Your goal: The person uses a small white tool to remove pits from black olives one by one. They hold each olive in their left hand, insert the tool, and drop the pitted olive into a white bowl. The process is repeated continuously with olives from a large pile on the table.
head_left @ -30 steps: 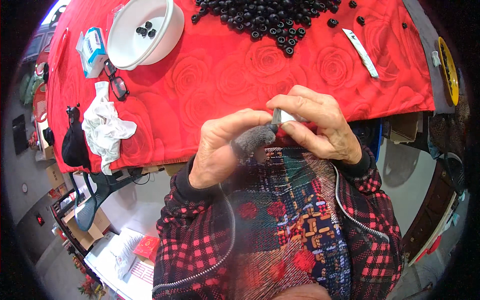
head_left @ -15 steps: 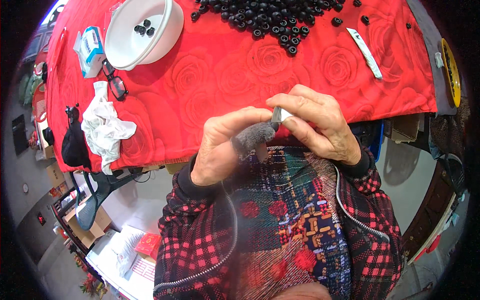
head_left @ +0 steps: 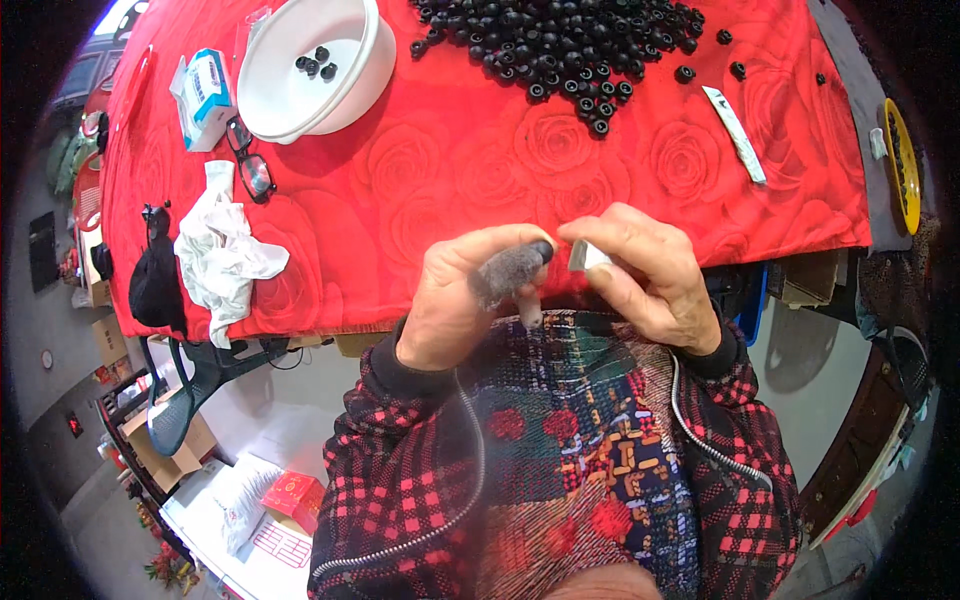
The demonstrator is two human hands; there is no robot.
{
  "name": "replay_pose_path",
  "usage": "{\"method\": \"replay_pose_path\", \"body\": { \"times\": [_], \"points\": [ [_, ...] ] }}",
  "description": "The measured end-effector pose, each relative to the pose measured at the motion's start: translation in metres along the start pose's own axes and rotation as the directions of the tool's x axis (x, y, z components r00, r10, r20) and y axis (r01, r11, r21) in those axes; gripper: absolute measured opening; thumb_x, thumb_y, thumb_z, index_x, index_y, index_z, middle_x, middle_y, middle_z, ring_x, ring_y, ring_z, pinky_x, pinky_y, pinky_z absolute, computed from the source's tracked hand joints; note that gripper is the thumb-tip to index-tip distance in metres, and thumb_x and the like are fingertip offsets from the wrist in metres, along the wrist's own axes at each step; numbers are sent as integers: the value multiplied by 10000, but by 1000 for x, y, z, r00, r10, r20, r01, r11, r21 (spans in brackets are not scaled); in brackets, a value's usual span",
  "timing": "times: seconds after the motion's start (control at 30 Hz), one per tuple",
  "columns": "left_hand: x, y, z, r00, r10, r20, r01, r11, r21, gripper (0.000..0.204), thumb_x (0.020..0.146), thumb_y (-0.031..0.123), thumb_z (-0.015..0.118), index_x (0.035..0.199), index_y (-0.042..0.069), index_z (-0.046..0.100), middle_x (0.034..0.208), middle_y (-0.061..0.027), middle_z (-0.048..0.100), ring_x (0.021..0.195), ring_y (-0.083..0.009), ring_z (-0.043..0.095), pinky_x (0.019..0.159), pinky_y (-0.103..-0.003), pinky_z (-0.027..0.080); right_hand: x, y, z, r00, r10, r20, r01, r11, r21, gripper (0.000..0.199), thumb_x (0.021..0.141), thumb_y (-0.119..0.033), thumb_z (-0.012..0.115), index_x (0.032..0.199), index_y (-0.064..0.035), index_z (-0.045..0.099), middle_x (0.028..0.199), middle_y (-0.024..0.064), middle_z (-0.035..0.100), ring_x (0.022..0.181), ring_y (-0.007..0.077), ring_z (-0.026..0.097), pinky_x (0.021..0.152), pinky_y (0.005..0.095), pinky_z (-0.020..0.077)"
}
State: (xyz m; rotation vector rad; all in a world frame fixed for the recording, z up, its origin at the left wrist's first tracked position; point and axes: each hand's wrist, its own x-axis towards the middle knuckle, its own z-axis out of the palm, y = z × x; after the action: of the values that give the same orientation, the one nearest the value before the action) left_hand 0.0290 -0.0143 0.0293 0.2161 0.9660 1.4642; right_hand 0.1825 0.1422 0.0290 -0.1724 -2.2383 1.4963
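My left hand is closed, pinching a small black round part between thumb and forefinger. A grey fuzzy wrap covers one of its fingers. Just to the right, my right hand grips a short flat blade with a white wrapped end; most of the grip is hidden in the fingers. A small gap separates blade and black part. Both hands are just above the near edge of the red rose-patterned cloth. At the back lies a large heap of similar black parts.
A white basin holding several black parts stands at the back left. Near it lie a blue-and-white box, eyeglasses, a white cloth and a black pouch-like item. A white strip and a yellow tray are to the right.
The blade has come away from the black part, moving right and slightly down with my right hand. The table scene has shifted a little in the view.
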Motion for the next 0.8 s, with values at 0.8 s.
{"method": "replay_pose_path", "body": {
  "times": [0.8],
  "points": [
    [-1,-4,2,1000,-8,-15,9,998,67,298,899,168,628,1122,-31,624,823,-65,625,607,-155,621,525,-264,506,9,5,6,1000,6,-1,-6,1000,3,220,811,-54,626,1022,5,612,749,128,555,651,282,582,559,361,450]
  ]
}}
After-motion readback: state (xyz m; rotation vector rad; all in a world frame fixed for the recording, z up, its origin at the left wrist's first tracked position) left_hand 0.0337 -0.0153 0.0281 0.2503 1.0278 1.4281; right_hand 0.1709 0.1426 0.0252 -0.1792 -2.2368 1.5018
